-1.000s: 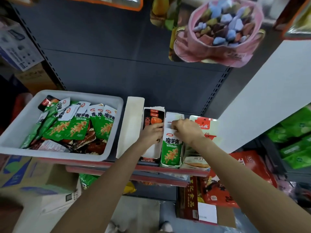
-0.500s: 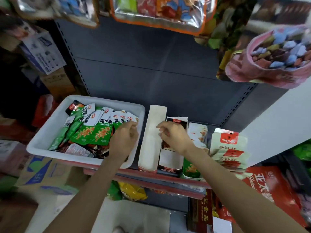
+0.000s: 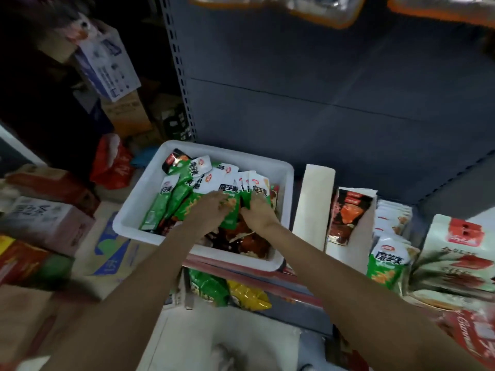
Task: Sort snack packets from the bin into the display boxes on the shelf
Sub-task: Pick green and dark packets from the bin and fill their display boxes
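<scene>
Shelf [image 3: 267, 269] carries white bin [image 3: 134, 210]; both hands inside. Left hand [image 3: 211, 207] and right hand [image 3: 258, 214] pinch green konjac packets [image 3: 231, 207], long axes pointing away. Display boxes [image 3: 348, 226] lie rightward, right hand nearer.

Single head view, close, down onto shelf [image 3: 241, 266]

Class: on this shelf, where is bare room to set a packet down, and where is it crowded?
Bare: the shelf strip between the white bin and the empty box. Crowded: the bin, where both hands dig among packets.
</scene>
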{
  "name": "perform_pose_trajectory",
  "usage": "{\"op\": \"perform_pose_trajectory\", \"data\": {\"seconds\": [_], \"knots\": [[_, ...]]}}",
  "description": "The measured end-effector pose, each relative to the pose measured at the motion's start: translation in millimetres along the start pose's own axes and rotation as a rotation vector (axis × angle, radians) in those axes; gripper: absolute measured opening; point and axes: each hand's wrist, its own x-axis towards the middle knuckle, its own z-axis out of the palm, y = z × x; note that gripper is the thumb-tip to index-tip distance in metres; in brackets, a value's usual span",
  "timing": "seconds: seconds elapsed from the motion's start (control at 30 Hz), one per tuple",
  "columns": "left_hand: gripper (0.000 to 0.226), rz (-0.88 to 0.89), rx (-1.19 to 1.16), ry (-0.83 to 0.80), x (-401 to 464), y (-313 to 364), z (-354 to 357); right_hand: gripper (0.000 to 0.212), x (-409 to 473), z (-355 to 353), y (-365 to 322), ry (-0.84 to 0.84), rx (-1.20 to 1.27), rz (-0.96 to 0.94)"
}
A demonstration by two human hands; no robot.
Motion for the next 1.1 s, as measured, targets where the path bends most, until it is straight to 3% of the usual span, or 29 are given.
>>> {"op": "perform_pose_trajectory", "data": {"seconds": [0.03, 0.17, 0.4, 0.57, 0.73, 0.83, 0.97, 1.1], "knots": [[0.032, 0.009, -0.045, 0.034, 1.0, -1.0, 0.7, 0.04, -3.9, 6.0, 0.5, 0.044, 0.004, -0.049], [0.03, -0.058, -0.299, 0.172, -1.0, 0.8, 4.0, 0.065, -21.4, 15.2, 1.9, 0.002, 0.022, -0.241], [0.018, -0.112, -0.538, 0.302, -4.6, 25.8, -0.9, 0.062, -18.1, -5.9, 7.7, 0.222, 0.295, -0.223], [0.009, 0.078, -0.618, 0.175, -24.8, 60.6, 4.2, 0.076, -35.1, -52.3, 25.8, 0.27, 0.525, -0.266], [0.013, 0.159, -0.706, 0.029, -31.0, 125.5, 29.8, 0.057, -68.5, -110.1, 69.3, 0.396, 0.503, -0.308], [0.028, 0.249, -0.702, -0.077, -27.5, 170.6, 50.8, 0.057, -87.3, -143.6, 99.9, 0.475, 0.49, -0.324], [0.022, 0.321, -0.61, -0.023, -23.8, 221.7, 85.4, 0.046, -108.9, -191.3, 138.1, 0.597, 0.464, -0.277], [0.031, 0.377, -0.242, 0.016, -13.2, 246.2, 121.6, 0.031, -120.9, -228.9, 167.6, 0.756, 0.344, -0.267]]}}
